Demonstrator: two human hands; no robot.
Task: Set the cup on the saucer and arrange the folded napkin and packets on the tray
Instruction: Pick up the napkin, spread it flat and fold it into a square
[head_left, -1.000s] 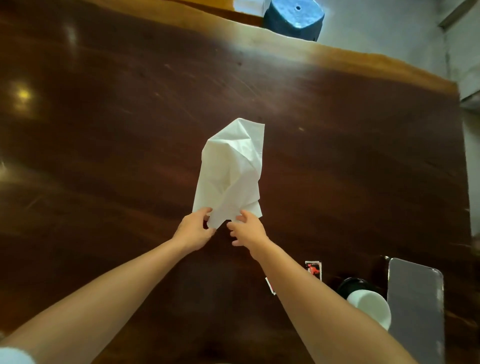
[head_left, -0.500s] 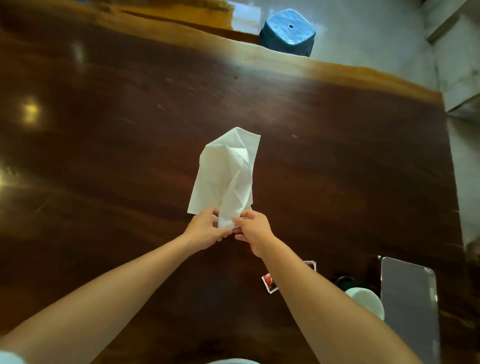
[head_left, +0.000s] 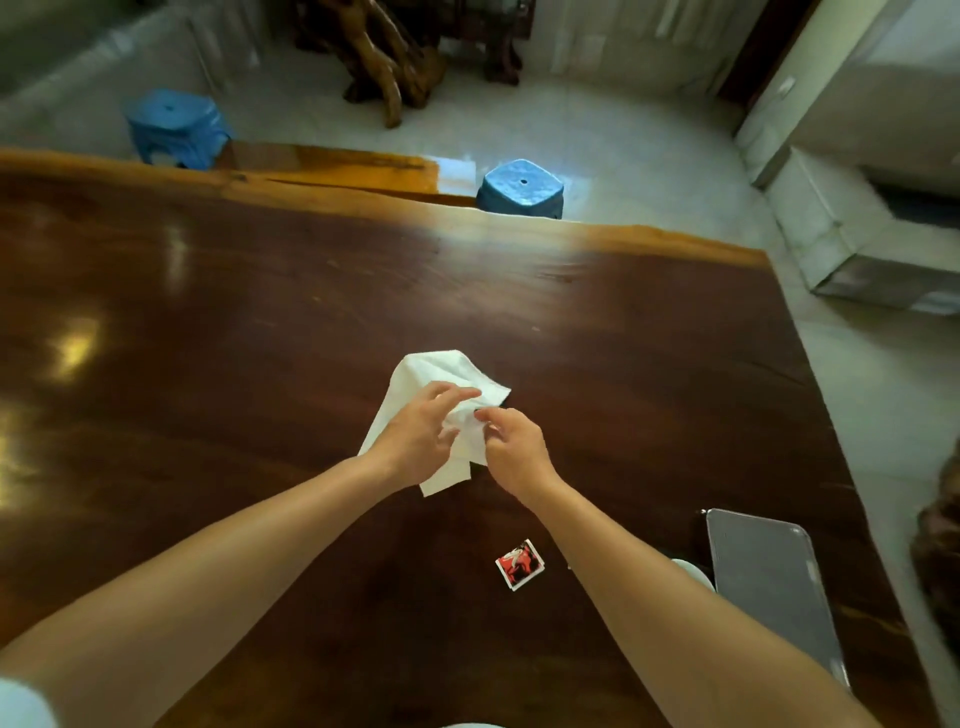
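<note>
A second ago both hands pinched the near edge of the napkin (head_left: 441, 374), which stood opened out and tall toward twelve o'clock; now it is drawn in and bunched low between them, noticeably shorter, so the fold seems under way but not finished. The left hand (head_left: 415, 434) lies over the napkin with fingers loosely spread, thumb and forefinger reaching toward its one-o'clock corner; whether it actually grips is hard to tell. The right hand (head_left: 514, 449) is curled, fingertips pressed together on a pinch of the napkin's right edge. The view has also tipped up, so the table's (head_left: 208, 338) far edge and two blue stools (head_left: 521, 188) beyond it now show. For the task this means the napkin is still being shaped over the table's middle, well apart from the tray (head_left: 769, 587), which lies at about four o'clock of the hands, near the table's right edge. The tray shows only bare grey surface; nothing sits in it yet. A red packet (head_left: 519, 564) lies on the wood at about five o'clock of the hands, between the forearms and left of the tray. The cup (head_left: 693, 571) shows only as a white sliver past the right forearm, just beside the tray's left edge; the saucer cannot be made out.
</note>
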